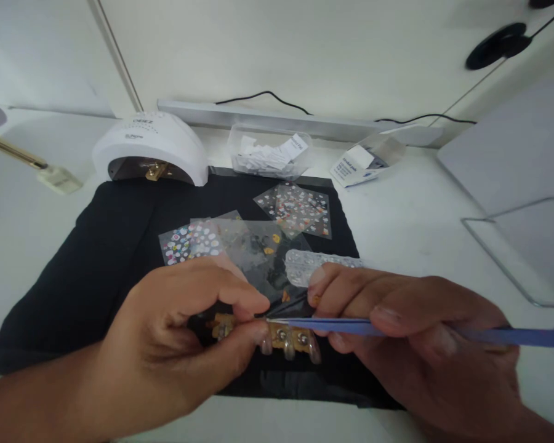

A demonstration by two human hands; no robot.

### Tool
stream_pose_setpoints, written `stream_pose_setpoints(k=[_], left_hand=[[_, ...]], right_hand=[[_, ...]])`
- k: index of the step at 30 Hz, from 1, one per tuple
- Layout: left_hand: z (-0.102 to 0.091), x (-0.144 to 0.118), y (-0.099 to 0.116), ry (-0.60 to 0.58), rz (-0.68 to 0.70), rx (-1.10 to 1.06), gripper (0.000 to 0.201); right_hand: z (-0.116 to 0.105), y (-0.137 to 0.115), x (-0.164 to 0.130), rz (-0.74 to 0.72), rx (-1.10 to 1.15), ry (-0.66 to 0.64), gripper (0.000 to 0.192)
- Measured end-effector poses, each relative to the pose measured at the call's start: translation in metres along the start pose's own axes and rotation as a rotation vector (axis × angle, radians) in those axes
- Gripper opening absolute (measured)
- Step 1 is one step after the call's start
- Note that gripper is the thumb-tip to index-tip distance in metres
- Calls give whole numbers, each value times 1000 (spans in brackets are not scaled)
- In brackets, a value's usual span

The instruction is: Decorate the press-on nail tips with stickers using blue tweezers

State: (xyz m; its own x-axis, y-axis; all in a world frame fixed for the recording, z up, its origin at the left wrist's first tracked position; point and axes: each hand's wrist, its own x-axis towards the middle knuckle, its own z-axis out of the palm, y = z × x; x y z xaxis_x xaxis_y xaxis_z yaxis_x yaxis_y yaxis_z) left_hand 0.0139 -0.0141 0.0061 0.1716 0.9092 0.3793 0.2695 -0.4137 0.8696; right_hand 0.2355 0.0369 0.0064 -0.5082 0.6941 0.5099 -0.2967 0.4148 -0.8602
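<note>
Blue-purple tweezers [341,325] lie across the fingers of my right hand [410,326], which is closed around them. Their tips reach left to the fingertips of my left hand [180,332]. Its thumb and index finger are pinched together at a small dark piece whose kind I cannot make out. Just below the tweezers sits a gold-coloured nail tip holder [270,335] carrying several clear, glossy nail tips [288,349]. My left fingers partly cover this holder. Beyond both hands lies a transparent sticker sheet [253,246] with a few gold-orange designs.
A black cloth [120,246] covers much of the white table. Patterned sticker sheets [300,209] and a clear case of small gems [300,264] rest on it. Behind stand a white nail lamp [152,144], a plastic box of packets [270,154] and an alcohol pad box [362,163].
</note>
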Motion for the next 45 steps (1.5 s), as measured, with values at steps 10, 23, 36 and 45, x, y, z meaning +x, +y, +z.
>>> stream_pose_setpoints(k=[10, 23, 36, 45], left_hand=[[0, -2, -1, 18, 2, 18, 14], [-15, 22, -29, 24, -212, 31, 6], [-44, 27, -23, -162, -87, 703, 43], [-16, 12, -9, -688, -67, 541, 25]], right_hand=[[1, 5, 2, 75, 135, 47, 23], [-8, 10, 7, 44, 133, 42, 23], [-15, 35, 14, 287, 270, -57, 14], [-8, 40, 22, 384, 336, -134, 8]])
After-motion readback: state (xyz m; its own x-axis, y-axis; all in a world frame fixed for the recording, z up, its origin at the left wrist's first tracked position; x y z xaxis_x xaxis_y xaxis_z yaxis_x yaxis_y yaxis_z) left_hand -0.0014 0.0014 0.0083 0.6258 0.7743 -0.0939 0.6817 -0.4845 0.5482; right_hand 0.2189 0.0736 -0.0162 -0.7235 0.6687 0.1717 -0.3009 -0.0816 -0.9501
